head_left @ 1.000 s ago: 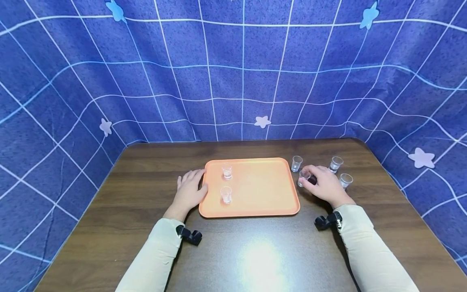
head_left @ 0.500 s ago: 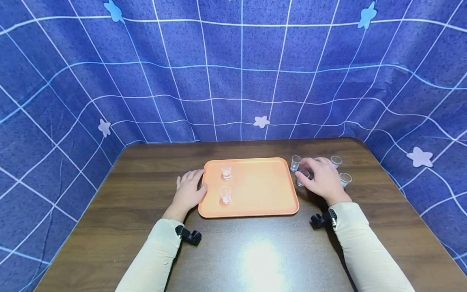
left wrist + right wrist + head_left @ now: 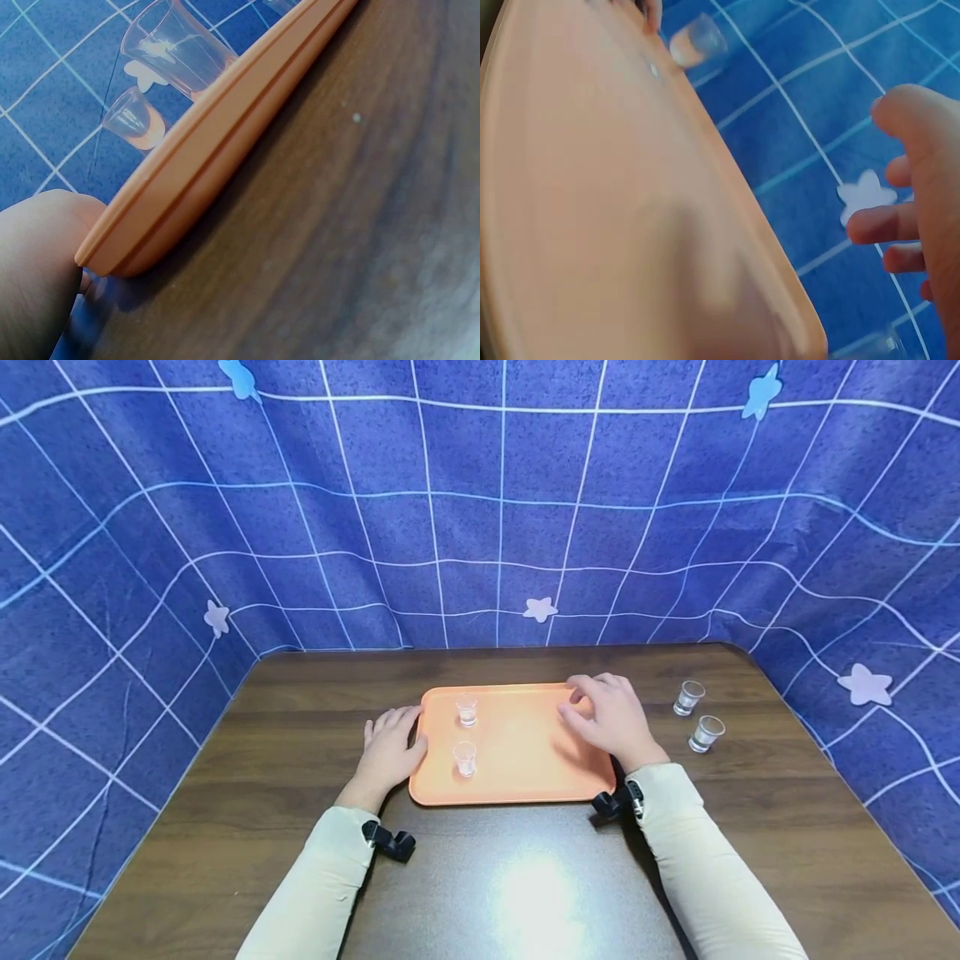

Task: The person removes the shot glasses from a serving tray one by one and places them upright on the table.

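An orange tray (image 3: 525,743) lies on the table with two clear shot glasses upright on its left part, a far one (image 3: 467,712) and a near one (image 3: 465,760). My left hand (image 3: 386,756) rests at the tray's left edge, its thumb touching the rim in the left wrist view. My right hand (image 3: 609,718) hovers over the tray's right end, fingers loosely bent. Nothing shows between those fingers in the right wrist view, where part of a glass (image 3: 881,346) appears at the bottom. In the head view, the right hand covers the spot beside the tray's right edge.
Two more shot glasses, a far one (image 3: 688,697) and a near one (image 3: 707,734), stand on the brown wooden table (image 3: 315,693) to the right. A blue gridded cloth (image 3: 465,527) hangs behind and around the table.
My right hand has moved left from the glasses beside the tray to above the tray's right end. Those two glasses are now out of sight in the head view. My left hand has stayed put.
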`<state>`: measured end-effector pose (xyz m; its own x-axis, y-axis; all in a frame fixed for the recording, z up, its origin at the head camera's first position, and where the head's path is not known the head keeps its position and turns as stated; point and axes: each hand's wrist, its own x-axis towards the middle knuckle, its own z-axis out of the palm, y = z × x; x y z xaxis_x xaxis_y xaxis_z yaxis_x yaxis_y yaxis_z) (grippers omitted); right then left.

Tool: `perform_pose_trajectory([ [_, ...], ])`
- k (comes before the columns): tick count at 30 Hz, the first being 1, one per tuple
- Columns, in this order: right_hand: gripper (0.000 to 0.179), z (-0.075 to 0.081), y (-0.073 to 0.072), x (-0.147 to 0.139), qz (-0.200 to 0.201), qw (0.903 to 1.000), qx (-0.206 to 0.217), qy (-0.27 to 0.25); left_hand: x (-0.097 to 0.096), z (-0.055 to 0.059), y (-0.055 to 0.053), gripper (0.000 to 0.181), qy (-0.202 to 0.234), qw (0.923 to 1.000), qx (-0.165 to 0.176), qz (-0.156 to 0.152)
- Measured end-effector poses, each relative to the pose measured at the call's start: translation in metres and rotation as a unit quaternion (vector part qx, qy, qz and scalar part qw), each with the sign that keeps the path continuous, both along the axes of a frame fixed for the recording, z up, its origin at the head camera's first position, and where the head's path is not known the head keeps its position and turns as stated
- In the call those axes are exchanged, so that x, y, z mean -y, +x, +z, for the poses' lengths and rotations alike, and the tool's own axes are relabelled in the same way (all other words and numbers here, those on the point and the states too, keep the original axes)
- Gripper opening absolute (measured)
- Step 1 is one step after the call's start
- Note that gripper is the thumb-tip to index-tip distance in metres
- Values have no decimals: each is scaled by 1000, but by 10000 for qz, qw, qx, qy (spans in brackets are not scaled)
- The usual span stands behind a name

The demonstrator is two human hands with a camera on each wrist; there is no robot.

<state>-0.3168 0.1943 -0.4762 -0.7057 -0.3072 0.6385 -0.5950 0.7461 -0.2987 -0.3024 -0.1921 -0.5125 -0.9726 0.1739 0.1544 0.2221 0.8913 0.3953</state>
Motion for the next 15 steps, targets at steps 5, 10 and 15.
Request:
perform_pose_trajectory([
  [5,39,3,-2,25,75,9986,520,-96,0,0,0,57,21,10000,-32,-11],
  [10,37,4,-6,47,283,9956,850,-267,0,-1,-1,58,17,10000,-21,-12],
  [15,38,-1,-11,66,290,9915,1231,-298,0,-3,-2,59,-26,10000,-3,-23],
])
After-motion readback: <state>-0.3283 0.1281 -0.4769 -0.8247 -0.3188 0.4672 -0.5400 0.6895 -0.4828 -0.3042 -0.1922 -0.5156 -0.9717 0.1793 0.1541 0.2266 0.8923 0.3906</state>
